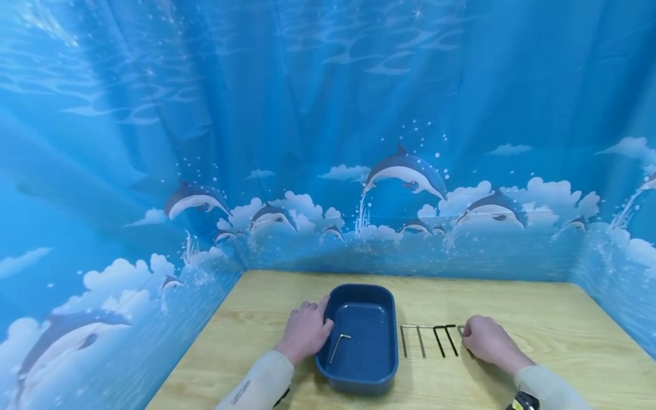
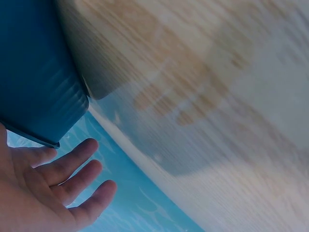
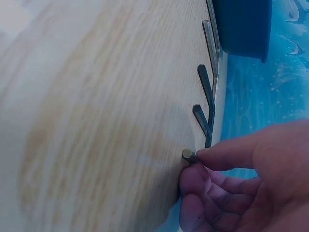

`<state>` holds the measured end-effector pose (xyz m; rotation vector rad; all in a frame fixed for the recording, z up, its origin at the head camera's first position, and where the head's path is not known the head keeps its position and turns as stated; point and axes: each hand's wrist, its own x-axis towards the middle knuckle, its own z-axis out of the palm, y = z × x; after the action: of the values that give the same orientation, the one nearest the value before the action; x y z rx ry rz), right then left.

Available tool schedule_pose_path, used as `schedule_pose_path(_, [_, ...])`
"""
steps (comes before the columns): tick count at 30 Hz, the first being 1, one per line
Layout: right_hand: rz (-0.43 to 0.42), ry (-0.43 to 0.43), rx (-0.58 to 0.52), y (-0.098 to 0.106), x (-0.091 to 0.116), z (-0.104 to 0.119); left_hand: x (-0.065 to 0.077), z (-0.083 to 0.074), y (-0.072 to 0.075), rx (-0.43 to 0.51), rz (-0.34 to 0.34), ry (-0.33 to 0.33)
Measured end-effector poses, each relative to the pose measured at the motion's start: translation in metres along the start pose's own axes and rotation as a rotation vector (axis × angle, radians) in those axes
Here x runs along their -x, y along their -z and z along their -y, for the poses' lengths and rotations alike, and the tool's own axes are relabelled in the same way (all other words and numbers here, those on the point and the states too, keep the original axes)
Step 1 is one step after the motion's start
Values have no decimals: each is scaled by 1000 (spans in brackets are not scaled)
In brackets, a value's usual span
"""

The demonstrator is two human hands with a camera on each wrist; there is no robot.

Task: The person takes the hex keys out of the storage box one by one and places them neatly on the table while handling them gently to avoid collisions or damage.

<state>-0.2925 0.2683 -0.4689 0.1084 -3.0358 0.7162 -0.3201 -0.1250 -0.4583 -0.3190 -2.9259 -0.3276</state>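
My left hand (image 1: 306,331) grips the left rim of a deep blue plastic bin (image 1: 359,380), thumb over the edge; in the left wrist view the other fingers (image 2: 79,186) spread loosely outside it. Inside the bin lies one silver hex key (image 1: 335,348). To the right of the bin, my right hand (image 1: 489,340) pinches another metal hex key (image 3: 188,155) between thumb and fingers, at the right end of a row. Most of that key is hidden by the hand. The row also holds two silver hex keys (image 1: 421,341) and two black hex keys (image 1: 439,341).
All of this stands on a light wood-grain table (image 1: 287,285). A blue curtain (image 1: 318,142) printed with dolphins and clouds rises behind the table and along its sides. On the right wrist is a dark band (image 1: 525,401).
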Motion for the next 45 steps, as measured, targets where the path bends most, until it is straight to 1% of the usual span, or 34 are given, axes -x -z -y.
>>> schedule_pose_path(3, [-10, 0, -3, 0, 0, -1, 0, -1, 0, 3, -7, -8])
schedule_pose_path(9, [10, -4, -23, -4, 3, -1, 3, -1, 0, -3, 9, -8])
schedule_pose_path(14, [-13, 15, -8, -4, 0, 1, 2, -1, 1, 3, -2, -12])
schedule_pose_path(19, [-6, 6, -6, -2, 0, 3, 1, 0, 1, 0, -5, -14])
schedule_pose_path(24, [-20, -5, 19, 0, 2, 4, -1, -1, 1, -9, -10, -20])
schedule_pose_path(27, [-26, -3, 48, 3, 4, 12, 0, -1, 2, -4, -10, -19])
schedule_pose_path(30, [-14, 12, 64, 8, 7, 28, 1, 0, 2, 3, -6, -16])
schedule_pose_path(33, [17, 34, 53, 13, 8, 52, 0, -1, 2, 3, -5, -13])
schedule_pose_path(37, [35, 97, 26, 17, 9, 88, 0, 0, 2, 1, -11, -12])
schedule_pose_path(41, [24, 161, -7, 17, 9, 125, -1, 0, 2, 0, -8, -10])
schedule_pose_path(45, [49, 223, -28, 13, 5, 156, -1, 0, 1, -4, 2, -5])
